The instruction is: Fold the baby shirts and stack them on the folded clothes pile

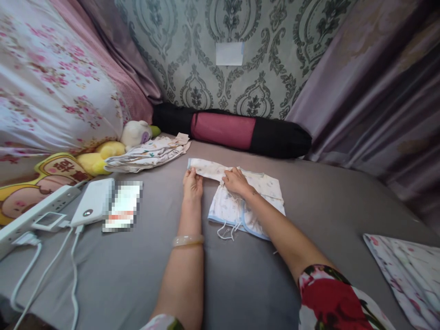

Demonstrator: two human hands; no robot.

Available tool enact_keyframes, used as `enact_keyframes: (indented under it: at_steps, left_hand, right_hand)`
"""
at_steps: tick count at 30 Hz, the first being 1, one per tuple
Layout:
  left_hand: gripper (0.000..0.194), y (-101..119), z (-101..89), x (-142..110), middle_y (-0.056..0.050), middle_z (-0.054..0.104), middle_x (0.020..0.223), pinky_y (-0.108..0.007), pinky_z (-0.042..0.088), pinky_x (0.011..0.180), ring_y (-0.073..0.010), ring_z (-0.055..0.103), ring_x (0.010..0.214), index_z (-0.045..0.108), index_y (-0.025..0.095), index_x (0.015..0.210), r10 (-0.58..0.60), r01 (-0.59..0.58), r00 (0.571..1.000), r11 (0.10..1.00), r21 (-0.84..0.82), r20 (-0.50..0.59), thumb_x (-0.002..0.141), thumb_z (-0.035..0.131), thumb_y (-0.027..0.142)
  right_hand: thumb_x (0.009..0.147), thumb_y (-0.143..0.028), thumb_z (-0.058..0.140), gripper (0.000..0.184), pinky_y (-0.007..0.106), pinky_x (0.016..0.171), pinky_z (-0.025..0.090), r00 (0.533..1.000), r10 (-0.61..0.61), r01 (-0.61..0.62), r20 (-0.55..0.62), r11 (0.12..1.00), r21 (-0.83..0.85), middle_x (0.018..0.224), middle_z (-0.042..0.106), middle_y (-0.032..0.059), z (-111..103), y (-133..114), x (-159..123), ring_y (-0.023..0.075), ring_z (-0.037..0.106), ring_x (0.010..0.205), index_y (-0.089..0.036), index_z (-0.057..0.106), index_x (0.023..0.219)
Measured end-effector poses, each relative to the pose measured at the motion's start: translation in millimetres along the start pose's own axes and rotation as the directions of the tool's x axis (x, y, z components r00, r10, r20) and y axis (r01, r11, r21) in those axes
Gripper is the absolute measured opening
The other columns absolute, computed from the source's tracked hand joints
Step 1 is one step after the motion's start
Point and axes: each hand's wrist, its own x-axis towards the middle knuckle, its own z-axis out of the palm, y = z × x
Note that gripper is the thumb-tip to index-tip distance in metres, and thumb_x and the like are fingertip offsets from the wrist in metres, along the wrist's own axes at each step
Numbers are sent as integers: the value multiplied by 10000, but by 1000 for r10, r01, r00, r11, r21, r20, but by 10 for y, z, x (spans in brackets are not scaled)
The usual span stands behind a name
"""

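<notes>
Left hand (193,184): pinches the outer end of the sleeve (209,168)
Right hand (237,181): pinches the sleeve near the shoulder
Garment (270,187): white, blue-edged, spread on the grey sheet (326,197), under the right forearm
Ties (224,237): white, trailing past the hem
Behind: long black-and-red bag (223,131), along the wall (202,59)

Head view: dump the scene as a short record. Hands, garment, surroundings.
left hand: left hand pinches the sleeve near its blue-edged end
right hand: right hand on the same sleeve, nearer the body; pinching or pressing unclear
garment: small white garment, printed, blue trim, white ties, lying on the gray sheet
left side: power strip, white device with cable
back: black-and-pink long bag along the wall
right side: folded floral cloth
</notes>
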Motion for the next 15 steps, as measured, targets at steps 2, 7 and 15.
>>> enact_keyframes:
  at_steps: [2,7,15]
  left_hand:
    - [137,18,50,-46,23,665,751,-208,521,812,-72,658,725,557,185,825,43,-42,995,999,-14,90,906,513,84]
    - [30,-91,226,-206,-4,687,877,-237,491,845,-107,658,858,617,196,836,122,-163,947,980,115,297,863,628,204]
    - [147,-465,342,-510,-19,700,866,-254,483,834,-138,639,842,702,185,951,83,-340,819,867,363,568,833,641,248]
  right_hand:
    - [949,-335,382,406,402,995,362,998,8,-8,55,1000,7,1302,486,151,-22,-11,-9,297,445,1220,-181,531,1293]
    - [949,-392,388,491,460,1020,327,996,64,-64,56,998,6,1345,451,170,-10,-77,12,334,398,1264,-178,427,1390]
    - [885,-312,522,403,509,962,404,997,41,-30,-62,985,170,1265,544,221,84,-37,194,355,502,1181,-135,556,1244]
